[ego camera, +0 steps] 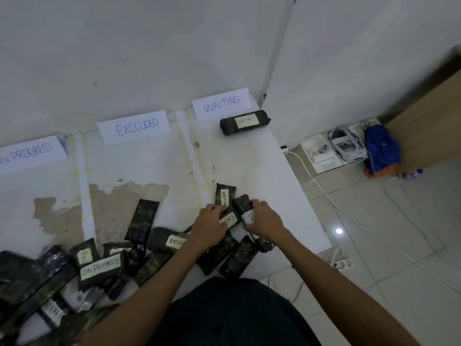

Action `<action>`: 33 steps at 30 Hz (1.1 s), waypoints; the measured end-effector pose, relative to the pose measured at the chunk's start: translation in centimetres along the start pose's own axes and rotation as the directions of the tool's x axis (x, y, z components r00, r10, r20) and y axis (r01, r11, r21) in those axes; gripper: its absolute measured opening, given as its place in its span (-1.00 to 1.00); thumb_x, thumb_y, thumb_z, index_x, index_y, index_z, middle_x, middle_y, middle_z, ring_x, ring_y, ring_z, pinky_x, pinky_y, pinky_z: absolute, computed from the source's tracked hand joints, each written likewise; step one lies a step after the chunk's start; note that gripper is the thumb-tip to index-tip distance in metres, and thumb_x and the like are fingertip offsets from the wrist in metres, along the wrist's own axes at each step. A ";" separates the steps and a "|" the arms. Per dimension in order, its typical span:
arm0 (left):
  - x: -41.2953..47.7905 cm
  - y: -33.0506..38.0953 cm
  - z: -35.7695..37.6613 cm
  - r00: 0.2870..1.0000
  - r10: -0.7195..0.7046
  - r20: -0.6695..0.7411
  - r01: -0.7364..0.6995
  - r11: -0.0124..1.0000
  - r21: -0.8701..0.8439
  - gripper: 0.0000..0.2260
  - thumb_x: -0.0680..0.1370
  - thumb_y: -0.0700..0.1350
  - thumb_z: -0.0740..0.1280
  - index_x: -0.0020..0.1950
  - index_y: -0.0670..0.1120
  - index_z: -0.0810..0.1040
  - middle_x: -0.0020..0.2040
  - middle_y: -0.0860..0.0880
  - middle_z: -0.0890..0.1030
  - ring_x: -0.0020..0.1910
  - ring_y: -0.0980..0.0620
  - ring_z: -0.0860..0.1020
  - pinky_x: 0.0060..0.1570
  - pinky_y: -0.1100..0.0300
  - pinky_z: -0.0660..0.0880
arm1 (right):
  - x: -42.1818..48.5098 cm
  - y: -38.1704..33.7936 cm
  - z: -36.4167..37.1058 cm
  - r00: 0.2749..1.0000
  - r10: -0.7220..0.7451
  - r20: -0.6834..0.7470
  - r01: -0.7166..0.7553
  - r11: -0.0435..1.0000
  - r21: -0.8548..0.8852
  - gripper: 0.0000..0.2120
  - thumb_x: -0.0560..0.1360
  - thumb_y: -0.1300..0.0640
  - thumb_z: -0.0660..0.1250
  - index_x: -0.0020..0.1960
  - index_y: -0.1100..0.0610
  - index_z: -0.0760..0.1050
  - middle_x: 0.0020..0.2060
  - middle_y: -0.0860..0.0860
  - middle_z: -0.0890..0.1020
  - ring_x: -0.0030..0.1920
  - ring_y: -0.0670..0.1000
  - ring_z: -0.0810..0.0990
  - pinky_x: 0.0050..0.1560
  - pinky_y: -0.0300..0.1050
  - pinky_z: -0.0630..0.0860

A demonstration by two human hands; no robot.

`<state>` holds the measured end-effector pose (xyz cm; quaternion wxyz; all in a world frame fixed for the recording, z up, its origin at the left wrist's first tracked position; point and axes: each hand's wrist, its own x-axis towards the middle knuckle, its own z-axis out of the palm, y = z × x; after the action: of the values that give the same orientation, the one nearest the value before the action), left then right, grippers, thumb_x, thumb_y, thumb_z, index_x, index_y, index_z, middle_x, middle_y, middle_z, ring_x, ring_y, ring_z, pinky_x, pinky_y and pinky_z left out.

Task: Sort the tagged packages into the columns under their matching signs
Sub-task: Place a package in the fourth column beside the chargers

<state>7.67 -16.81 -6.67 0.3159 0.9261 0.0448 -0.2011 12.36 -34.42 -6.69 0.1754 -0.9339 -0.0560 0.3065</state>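
Three paper signs stand along the wall: ON PROGRESS (31, 152), EXCLUDED (136, 127), WAITING (222, 103). One dark package tagged WAITING (245, 121) lies just under the WAITING sign. A heap of dark tagged packages (99, 267) covers the near left of the white table (262, 176). My right hand (264, 218) is shut on a small dark package with a white tag (245, 208). My left hand (212, 228) grips a package tagged EXCLUDED (230, 219). Another package tagged WAITING (224, 194) lies just beyond both hands.
The table's right edge runs close to my right arm. On the tiled floor to the right lie white cables (349, 216), a power strip (343, 263), white boxes with a headset (345, 146) and a blue bag (380, 151). Tape strips (83, 186) divide the columns.
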 end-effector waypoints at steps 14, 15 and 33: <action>-1.4 3.1 -1.4 0.995 0.094 -0.018 -0.095 0.990 -0.104 -0.26 0.37 0.16 0.41 0.46 0.06 0.17 0.34 0.03 0.37 0.24 0.01 0.45 0.16 0.03 0.47 | 0.0 -3.7 -4.7 0.937 0.267 0.226 -0.315 0.361 0.878 -0.65 0.35 0.17 0.50 0.05 0.25 0.47 -0.15 0.16 0.62 -0.17 0.11 0.64 -0.28 -0.03 0.64; -1.3 3.2 -1.4 0.995 0.088 -0.040 -0.092 0.990 -0.111 -0.25 0.36 0.14 0.42 0.46 0.05 0.15 0.34 0.03 0.37 0.23 0.00 0.45 0.15 0.02 0.48 | 0.1 -3.9 -4.6 0.934 0.261 0.246 -0.323 0.317 0.892 -0.66 0.35 0.17 0.51 0.04 0.26 0.49 -0.14 0.18 0.62 -0.15 0.13 0.64 -0.24 0.00 0.64; 5.2 3.1 -5.1 0.995 0.063 0.073 -0.039 0.956 -0.292 -0.44 0.39 -0.24 0.40 0.36 -0.08 0.35 0.21 -0.09 0.47 0.13 -0.02 0.45 0.05 0.18 0.40 | 4.7 -0.9 -7.6 0.778 -0.614 -0.133 0.521 0.748 -0.411 -0.47 0.25 0.25 0.51 0.20 0.13 0.50 0.09 0.12 0.55 0.07 0.18 0.54 0.13 0.10 0.43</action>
<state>14.80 -16.42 -3.32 0.4550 0.8616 0.0368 -0.2219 20.59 -34.84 -3.28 0.0968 -0.9189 -0.3698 0.0976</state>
